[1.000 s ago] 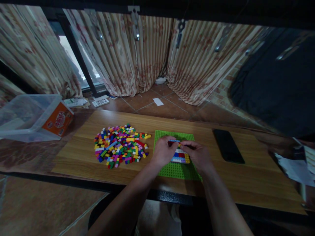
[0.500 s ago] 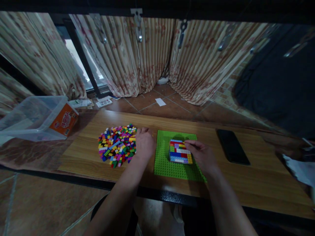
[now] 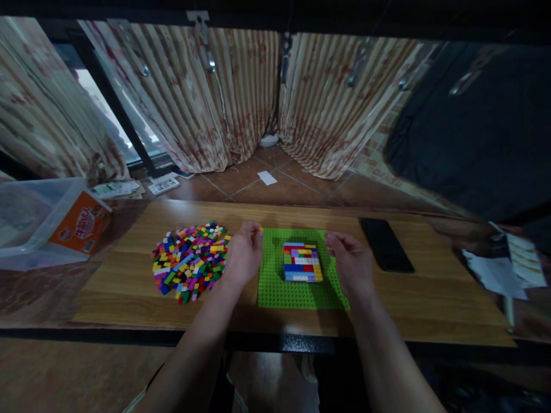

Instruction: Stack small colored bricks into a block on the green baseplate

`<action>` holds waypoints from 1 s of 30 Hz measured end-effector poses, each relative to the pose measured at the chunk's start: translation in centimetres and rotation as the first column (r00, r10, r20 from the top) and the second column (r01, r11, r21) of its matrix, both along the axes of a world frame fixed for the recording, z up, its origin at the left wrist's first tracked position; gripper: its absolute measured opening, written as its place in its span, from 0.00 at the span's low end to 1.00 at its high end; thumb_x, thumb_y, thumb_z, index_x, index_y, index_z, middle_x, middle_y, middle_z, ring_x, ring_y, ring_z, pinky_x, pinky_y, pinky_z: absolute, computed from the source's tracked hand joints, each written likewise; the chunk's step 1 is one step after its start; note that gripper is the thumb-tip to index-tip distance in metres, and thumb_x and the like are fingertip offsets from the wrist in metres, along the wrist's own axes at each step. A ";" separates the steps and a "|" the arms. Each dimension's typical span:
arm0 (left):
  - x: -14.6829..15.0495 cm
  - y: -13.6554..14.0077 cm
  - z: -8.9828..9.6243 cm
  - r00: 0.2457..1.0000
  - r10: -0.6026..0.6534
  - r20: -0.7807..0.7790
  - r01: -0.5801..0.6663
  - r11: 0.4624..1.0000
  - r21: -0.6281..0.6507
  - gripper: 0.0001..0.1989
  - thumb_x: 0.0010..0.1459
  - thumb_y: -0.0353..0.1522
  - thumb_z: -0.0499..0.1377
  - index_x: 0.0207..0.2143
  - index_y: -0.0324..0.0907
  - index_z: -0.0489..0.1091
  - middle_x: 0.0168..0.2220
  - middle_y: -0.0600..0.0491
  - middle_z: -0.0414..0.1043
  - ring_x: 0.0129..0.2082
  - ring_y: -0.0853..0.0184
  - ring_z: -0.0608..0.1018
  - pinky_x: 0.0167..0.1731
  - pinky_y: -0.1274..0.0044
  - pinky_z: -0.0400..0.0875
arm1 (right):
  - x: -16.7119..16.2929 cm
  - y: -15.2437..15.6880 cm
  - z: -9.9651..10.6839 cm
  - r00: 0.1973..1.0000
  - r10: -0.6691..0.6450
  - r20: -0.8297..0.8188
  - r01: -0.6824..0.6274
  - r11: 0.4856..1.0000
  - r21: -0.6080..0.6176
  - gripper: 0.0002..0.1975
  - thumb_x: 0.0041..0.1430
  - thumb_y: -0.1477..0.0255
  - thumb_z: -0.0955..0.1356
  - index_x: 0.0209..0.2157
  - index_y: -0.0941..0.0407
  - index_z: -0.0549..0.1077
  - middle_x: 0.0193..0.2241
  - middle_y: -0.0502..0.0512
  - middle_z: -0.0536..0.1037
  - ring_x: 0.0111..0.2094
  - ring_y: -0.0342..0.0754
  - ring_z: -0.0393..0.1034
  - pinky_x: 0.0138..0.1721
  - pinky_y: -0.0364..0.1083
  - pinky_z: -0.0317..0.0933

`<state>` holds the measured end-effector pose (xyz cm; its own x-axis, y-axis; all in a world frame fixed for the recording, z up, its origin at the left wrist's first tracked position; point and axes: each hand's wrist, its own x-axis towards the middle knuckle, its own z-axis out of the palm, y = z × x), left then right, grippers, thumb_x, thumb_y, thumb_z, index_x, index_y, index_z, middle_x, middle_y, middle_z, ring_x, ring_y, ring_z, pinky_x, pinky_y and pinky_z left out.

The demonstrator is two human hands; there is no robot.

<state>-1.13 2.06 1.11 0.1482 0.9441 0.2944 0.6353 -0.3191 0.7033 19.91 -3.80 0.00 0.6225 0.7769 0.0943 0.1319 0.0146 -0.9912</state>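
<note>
A green studded baseplate (image 3: 275, 295) lies on the wooden tabletop, with a low block of multicoloured toy bricks (image 3: 302, 263) built up near its middle. My left hand (image 3: 244, 252) is closed over the plate's left edge, pinching a small yellow brick (image 3: 260, 229) at its fingertips. Over the plate's right side, apart from the built block, is my right hand (image 3: 353, 265). Its thumb and fingertips are pressed together, and whatever they hold is too small to make out. To the left of my left hand spreads a pile of loose bricks (image 3: 189, 261) in many colours.
A black phone (image 3: 386, 245) lies on the table (image 3: 447, 304) right of the baseplate. At the far left stands a clear plastic box (image 3: 38, 252) with an orange label. Papers (image 3: 495, 272) lie at the right end, and striped curtains (image 3: 241, 97) hang behind.
My right hand has drawn away from the built block towards the right. My left hand has come from beside the pile to the baseplate's left edge. The whole view has shifted slightly.
</note>
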 end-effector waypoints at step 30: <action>2.4 -2.2 -0.4 0.896 -0.280 0.345 0.321 0.945 -0.066 0.08 0.58 0.28 0.57 0.41 0.42 0.71 0.37 0.52 0.79 0.38 0.68 0.80 0.41 0.77 0.74 | -0.6 -1.2 0.7 0.924 0.359 0.134 -0.359 0.933 -0.027 0.09 0.52 0.64 0.72 0.33 0.54 0.79 0.31 0.52 0.81 0.31 0.47 0.73 0.36 0.47 0.66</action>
